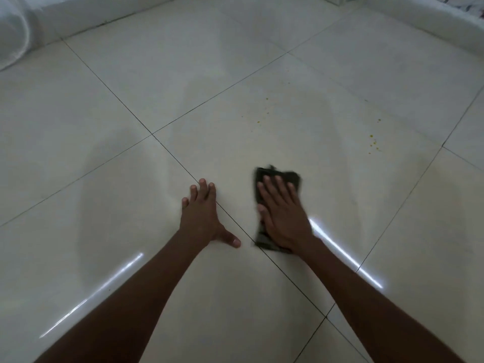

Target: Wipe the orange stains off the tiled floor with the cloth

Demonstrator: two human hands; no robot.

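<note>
A dark folded cloth point(262, 174) lies flat on the glossy cream tiled floor point(131, 106). My right hand point(281, 214) presses down on the cloth with fingers spread, covering most of it. My left hand point(203, 216) rests flat on the bare floor just left of the cloth, fingers apart, holding nothing. Small orange stains point(373, 144) dot the tile beyond and to the right of the cloth. A second scatter of orange specks point(259, 121) sits straight ahead of the cloth.
White walls or skirting point(429, 24) run along the far right and far left. A white draped fabric point(13, 32) hangs at the top left corner. Dark grout lines point(167, 153) cross the floor diagonally.
</note>
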